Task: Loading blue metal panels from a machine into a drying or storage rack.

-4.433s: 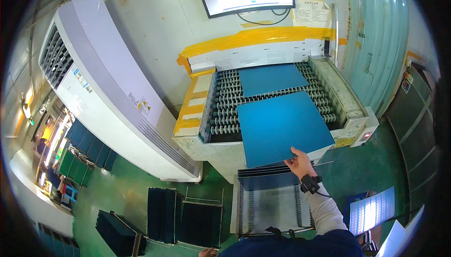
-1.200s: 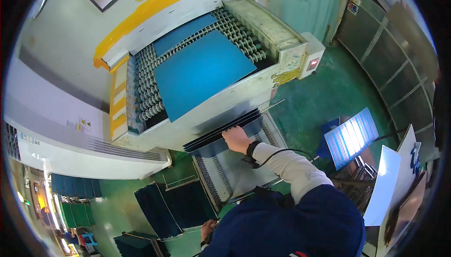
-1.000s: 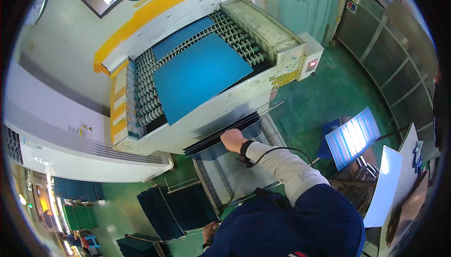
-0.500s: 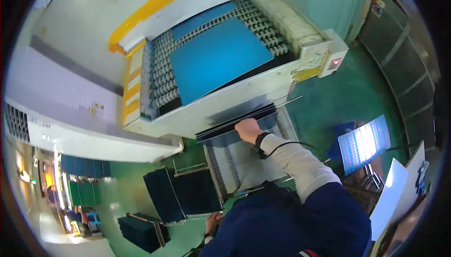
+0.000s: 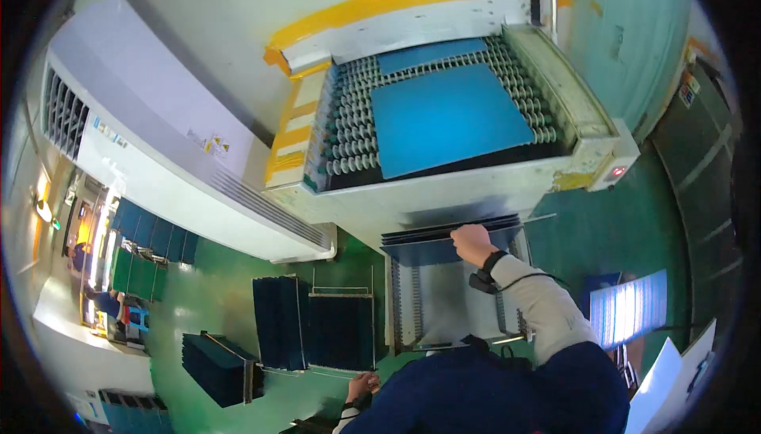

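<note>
My right hand [image 5: 473, 244] is closed over the top edge of a thin dark panel [image 5: 428, 253], one of several standing upright at the far end of a slotted rack [image 5: 404, 299]. Low in the view, close to my body, my left hand [image 5: 363, 386] has its fingers curled, with nothing visible in them. Beyond the rack stands a roller conveyor [image 5: 349, 137]. A large blue sheet [image 5: 448, 121] lies flat on its rollers, and part of another blue sheet [image 5: 432, 56] shows behind it.
Racks packed with dark panels [image 5: 277, 323] stand on the green floor [image 5: 214, 291] to the left, and another stack [image 5: 218, 370] sits farther left. A tall white air-conditioner cabinet [image 5: 182, 149] flanks the conveyor. At right is a shiny ridged sheet [image 5: 630, 307]. A person [image 5: 107, 301] sits far left.
The view has turned, so the conveyor and rack appear farther right and lower. My right hand keeps its hold on the dark panel's edge; my left hand stays low by my body.
</note>
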`<move>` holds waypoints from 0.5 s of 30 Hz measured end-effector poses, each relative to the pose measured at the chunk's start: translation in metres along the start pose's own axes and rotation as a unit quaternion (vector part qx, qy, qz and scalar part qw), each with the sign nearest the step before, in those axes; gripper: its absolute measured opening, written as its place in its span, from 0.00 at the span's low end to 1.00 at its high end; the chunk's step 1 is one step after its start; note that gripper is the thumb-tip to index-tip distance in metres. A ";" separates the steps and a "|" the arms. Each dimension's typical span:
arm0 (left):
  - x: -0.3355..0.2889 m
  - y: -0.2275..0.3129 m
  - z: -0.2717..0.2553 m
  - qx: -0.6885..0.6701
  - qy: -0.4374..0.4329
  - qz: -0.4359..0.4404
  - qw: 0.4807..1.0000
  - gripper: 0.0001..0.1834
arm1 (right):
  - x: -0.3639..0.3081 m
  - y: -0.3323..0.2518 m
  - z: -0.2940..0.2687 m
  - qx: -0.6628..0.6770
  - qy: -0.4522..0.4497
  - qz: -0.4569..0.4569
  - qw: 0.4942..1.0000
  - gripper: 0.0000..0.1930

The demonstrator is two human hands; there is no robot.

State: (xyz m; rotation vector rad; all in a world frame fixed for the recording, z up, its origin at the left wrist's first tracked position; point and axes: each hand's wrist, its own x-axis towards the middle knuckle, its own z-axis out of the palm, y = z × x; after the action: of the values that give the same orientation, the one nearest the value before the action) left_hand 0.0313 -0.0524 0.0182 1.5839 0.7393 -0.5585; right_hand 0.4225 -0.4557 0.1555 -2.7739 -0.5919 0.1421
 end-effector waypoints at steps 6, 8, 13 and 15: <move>0.016 -0.012 -0.010 0.013 0.012 -0.023 1.000 0.14 | -0.003 -0.027 -0.074 -0.028 0.006 -0.004 1.000 0.05; 0.013 -0.003 -0.009 0.107 0.012 0.048 0.993 0.14 | -0.004 -0.037 -0.097 -0.035 0.025 -0.016 0.999 0.05; 0.032 0.012 -0.011 -0.137 -0.021 -0.057 0.989 0.14 | -0.016 -0.045 -0.135 -0.040 0.066 -0.033 0.996 0.06; 0.039 0.012 -0.012 -0.270 -0.043 -0.058 0.960 0.15 | -0.020 -0.048 -0.143 -0.045 0.051 -0.027 0.997 0.07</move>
State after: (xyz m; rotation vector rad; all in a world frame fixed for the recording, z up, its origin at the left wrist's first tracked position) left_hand 0.0653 -0.0355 -0.0001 1.0103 0.8378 -0.4567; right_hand 0.4082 -0.4612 0.3067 -2.8273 -0.6603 -0.0392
